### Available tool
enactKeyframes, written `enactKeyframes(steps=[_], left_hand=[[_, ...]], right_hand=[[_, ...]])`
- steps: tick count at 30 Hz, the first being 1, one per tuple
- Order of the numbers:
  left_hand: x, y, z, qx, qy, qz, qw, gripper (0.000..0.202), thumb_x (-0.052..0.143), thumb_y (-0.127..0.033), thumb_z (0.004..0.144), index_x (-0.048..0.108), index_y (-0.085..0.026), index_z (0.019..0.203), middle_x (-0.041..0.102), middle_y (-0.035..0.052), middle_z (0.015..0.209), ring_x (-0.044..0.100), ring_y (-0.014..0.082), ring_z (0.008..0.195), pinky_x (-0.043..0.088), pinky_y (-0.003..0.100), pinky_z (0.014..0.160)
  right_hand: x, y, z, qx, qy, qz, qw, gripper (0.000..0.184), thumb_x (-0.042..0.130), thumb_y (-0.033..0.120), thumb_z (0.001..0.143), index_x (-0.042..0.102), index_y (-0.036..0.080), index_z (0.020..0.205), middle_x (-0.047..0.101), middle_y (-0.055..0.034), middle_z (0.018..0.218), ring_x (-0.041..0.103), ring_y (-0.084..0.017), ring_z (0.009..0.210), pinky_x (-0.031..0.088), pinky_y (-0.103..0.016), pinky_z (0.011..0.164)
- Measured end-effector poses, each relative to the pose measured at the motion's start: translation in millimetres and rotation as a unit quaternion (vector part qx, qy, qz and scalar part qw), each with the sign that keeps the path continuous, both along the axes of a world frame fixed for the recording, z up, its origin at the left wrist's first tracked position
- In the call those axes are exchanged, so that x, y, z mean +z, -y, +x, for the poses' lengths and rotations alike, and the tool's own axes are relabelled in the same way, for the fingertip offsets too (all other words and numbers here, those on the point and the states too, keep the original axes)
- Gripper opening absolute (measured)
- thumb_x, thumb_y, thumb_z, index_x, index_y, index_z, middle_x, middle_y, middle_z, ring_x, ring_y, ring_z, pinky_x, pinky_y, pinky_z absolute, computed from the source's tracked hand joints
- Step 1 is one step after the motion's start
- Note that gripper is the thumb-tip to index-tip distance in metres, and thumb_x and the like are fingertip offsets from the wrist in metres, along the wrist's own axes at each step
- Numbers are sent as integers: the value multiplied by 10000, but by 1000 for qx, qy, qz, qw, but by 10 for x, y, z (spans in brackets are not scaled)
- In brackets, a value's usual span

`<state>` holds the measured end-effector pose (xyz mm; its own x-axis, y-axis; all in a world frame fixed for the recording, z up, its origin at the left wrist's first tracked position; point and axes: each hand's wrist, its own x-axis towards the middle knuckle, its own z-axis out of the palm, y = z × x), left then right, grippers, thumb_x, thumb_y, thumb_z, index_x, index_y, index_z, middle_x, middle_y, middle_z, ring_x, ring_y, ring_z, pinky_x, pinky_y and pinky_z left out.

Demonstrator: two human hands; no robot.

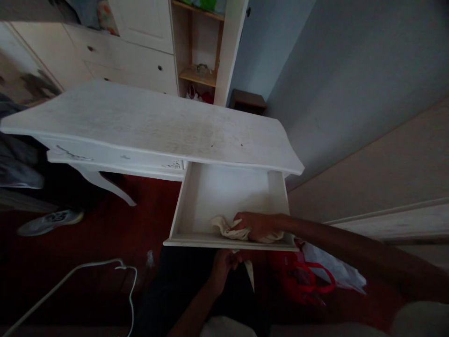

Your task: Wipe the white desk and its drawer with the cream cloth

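A white desk has its right drawer pulled out toward me. My right hand reaches inside the drawer and presses a crumpled cream cloth against the drawer floor near its front wall, fingers curled over the cloth. My left hand is below the drawer front, fingers closed on a small whitish piece that hangs down; I cannot make out what it is.
A red and white bag lies on the dark red floor at the right. A white cable runs across the floor at the left, beyond it a shoe. Cabinets and an open shelf stand behind the desk. A wall is close on the right.
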<state>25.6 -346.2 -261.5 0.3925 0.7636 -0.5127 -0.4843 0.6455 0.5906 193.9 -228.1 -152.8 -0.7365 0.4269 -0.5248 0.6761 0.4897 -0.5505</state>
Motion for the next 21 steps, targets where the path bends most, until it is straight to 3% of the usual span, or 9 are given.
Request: enactKeyframes(steps=[4,9,14,19,21], left_hand=[[-15,16,-12,5,7,-7,1000,420,698,-555,654,603,-148,697,621,28,587,466,100,503,322,243,508],[-65,41,-44,-4,5,4,1000,391,672,-532,703,613,-146,689,636,35,632,476,99,537,347,248,539],[-112,29,-45,-8,-1,13,1000,414,676,-555,704,628,-144,709,638,39,631,486,107,542,355,254,548],[-93,-25,-59,-28,-2,10,1000,457,711,-583,647,642,-137,720,640,47,610,485,110,521,346,252,530],[-98,-40,-56,-31,-2,8,999,471,725,-596,610,628,-141,690,627,43,577,473,107,489,329,249,509]], right_hand=[[33,201,373,-77,27,5,997,656,590,38,703,652,252,1320,535,-117,1355,550,-246,1217,414,-374,1065],[39,217,428,-75,99,102,987,617,563,60,755,657,345,1294,477,-85,1421,489,-274,1275,447,-419,1025],[-91,69,483,-204,150,297,921,523,514,69,830,634,261,1302,439,-128,1441,420,-270,1305,452,-389,1009],[-117,-246,456,-138,187,426,875,393,450,118,927,639,244,1248,458,-157,1431,394,-311,1293,414,-464,1007],[-87,-445,419,-142,208,454,855,365,426,154,956,635,231,1245,447,-168,1446,382,-333,1297,401,-499,1000]])
